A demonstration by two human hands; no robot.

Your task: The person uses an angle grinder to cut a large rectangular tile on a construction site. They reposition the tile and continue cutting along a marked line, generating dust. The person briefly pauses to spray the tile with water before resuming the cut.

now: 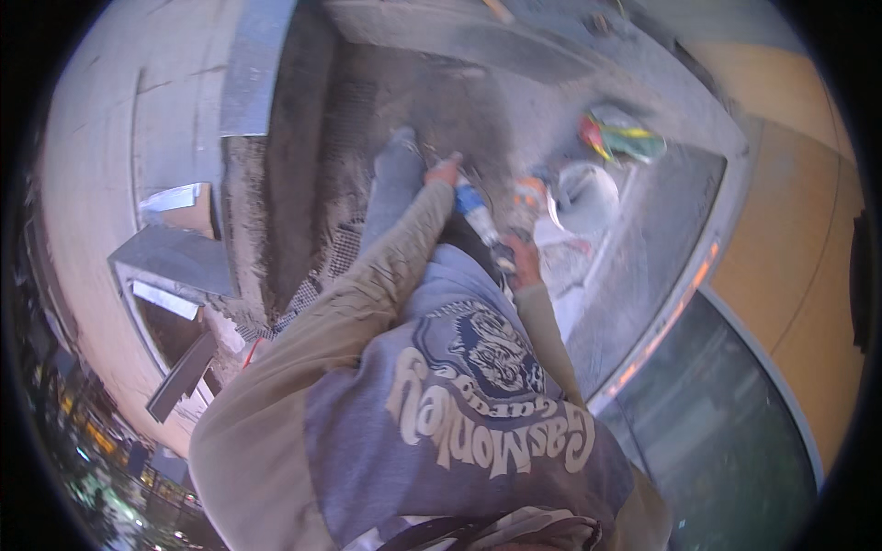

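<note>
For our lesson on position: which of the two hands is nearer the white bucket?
The right hand, in the picture below and left of the white bucket; the left hand is higher and farther away.

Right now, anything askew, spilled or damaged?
The mesh-like patch beside the left leg is exposed with rough edges, so looks unfinished or damaged. A dark strip at lower left slants, looking askew; lens distortion may exaggerate that. No clear spill.

A building site, with dusty bare floor [450, 96] and rough, unfinished masonry edge [246, 216].
</note>
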